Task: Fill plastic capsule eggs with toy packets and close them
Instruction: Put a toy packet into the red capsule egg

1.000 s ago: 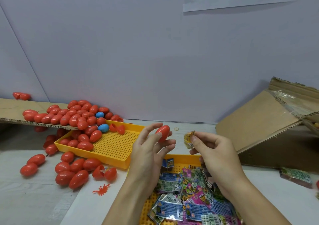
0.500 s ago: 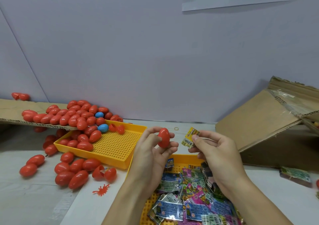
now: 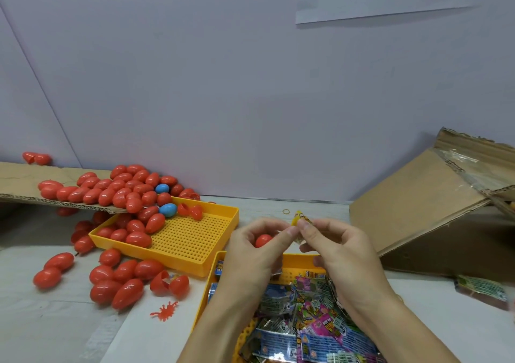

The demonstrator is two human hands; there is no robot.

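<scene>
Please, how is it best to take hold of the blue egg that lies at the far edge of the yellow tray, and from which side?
Grip the blue egg across its narrow middle, coming from above. It lies on its side with its top bare, while red eggs crowd its left and an open red shell sits at its right, so a sideways approach would likely knock them.

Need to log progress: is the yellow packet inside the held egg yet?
Not yet. The packet is pinched above the egg, sticking out between both hands' fingertips.
</scene>
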